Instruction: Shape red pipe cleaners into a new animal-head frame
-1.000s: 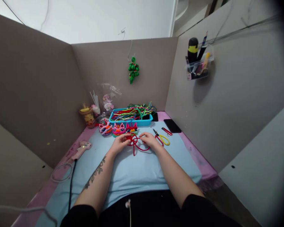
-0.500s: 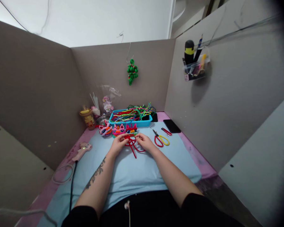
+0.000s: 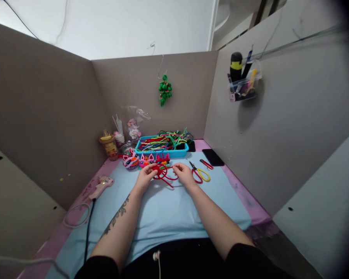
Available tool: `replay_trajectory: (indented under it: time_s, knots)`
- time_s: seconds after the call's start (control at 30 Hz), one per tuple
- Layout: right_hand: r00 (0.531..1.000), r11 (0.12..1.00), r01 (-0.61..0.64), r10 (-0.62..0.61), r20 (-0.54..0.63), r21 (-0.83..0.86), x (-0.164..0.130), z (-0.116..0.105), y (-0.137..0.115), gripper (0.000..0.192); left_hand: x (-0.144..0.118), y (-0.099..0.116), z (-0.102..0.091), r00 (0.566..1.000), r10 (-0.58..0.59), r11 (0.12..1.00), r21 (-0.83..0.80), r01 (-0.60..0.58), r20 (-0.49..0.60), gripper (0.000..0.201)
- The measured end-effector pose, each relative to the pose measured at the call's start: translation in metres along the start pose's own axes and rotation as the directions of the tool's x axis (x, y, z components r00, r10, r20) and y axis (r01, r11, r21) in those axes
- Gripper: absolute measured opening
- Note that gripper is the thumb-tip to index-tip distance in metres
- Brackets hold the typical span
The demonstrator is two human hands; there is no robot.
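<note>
My left hand (image 3: 145, 176) pinches the coiled end of a red pipe cleaner (image 3: 163, 175) just above the light blue mat (image 3: 168, 209). My right hand (image 3: 184, 173) grips the same red pipe cleaner a little to the right, and loose red loops and tails hang between the two hands. Three small fuzzy animal-face figures (image 3: 145, 159) lie in a row just beyond my fingers.
A blue tray (image 3: 162, 148) of coloured pipe cleaners stands at the back. Scissors (image 3: 200, 173) with red and yellow handles lie right of my right hand, a black phone (image 3: 214, 157) beyond them. A pink glue gun (image 3: 101, 185) with its black cord lies at the left. Cardboard walls enclose the desk.
My hands stay together on the red pipe cleaner; its loose tail has swung from pointing down to pointing right and lower. The camera view has shifted slightly.
</note>
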State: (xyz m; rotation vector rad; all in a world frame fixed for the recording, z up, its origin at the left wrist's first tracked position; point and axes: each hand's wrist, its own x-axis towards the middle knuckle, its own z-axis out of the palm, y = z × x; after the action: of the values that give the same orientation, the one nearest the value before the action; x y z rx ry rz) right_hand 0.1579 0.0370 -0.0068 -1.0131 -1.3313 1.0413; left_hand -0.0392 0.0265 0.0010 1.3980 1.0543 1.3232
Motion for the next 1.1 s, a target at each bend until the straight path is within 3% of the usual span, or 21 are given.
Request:
replay_trajectory:
  time_s: [0.1,0.17,0.27,0.4,0.57,0.77,0.87,0.97,1.03,1.1]
  knots:
    - [0.997,0.998,0.034,-0.031,0.064,-0.045,-0.002,0.005,-0.001,0.016,-0.001,-0.001,0.002,0.998,-0.02,0.999,-0.037,0.022,0.057,0.053]
    - [0.995,0.987,0.1,-0.096,0.034,-0.128,-0.004,0.006,-0.003,0.015,-0.001,-0.001,0.004,0.997,-0.031,0.998,-0.053,0.035,0.076,0.052]
    - [0.989,0.967,0.138,-0.146,-0.022,-0.215,-0.006,0.005,-0.003,0.022,-0.001,0.0,0.005,0.998,-0.035,0.997,-0.068,0.04,0.061,0.051]
    - [0.985,0.959,0.172,-0.161,0.071,-0.224,-0.003,0.001,-0.002,0.024,-0.001,0.003,0.005,0.996,-0.039,0.991,-0.123,0.048,0.079,0.047]
    - [0.975,0.936,0.22,-0.214,0.054,-0.274,-0.002,-0.004,-0.003,0.019,-0.001,0.006,0.004,0.999,-0.039,0.992,-0.118,0.043,0.037,0.047]
    - [0.877,0.78,0.478,-0.396,0.272,-0.404,-0.011,0.004,0.0,0.019,-0.003,0.004,0.007,0.994,-0.04,0.995,-0.09,0.05,0.106,0.044]
    - [0.853,0.757,0.518,-0.426,0.3,-0.398,-0.013,0.008,-0.001,0.021,-0.002,0.002,0.007,0.994,-0.036,0.994,-0.095,0.046,0.1,0.044]
    - [0.859,0.767,0.511,-0.461,0.221,-0.388,-0.014,0.006,-0.008,0.027,0.001,0.0,0.005,0.999,-0.035,0.989,-0.142,0.041,0.04,0.047]
    - [0.85,0.755,0.505,-0.519,0.088,-0.418,-0.014,0.001,-0.012,0.033,0.004,-0.002,0.002,0.999,-0.017,0.985,-0.171,0.01,-0.042,0.05]
    - [0.81,0.737,0.498,-0.584,-0.06,-0.457,-0.015,-0.003,-0.014,0.034,0.008,-0.004,-0.001,0.989,0.0,0.979,-0.204,-0.03,-0.147,0.053]
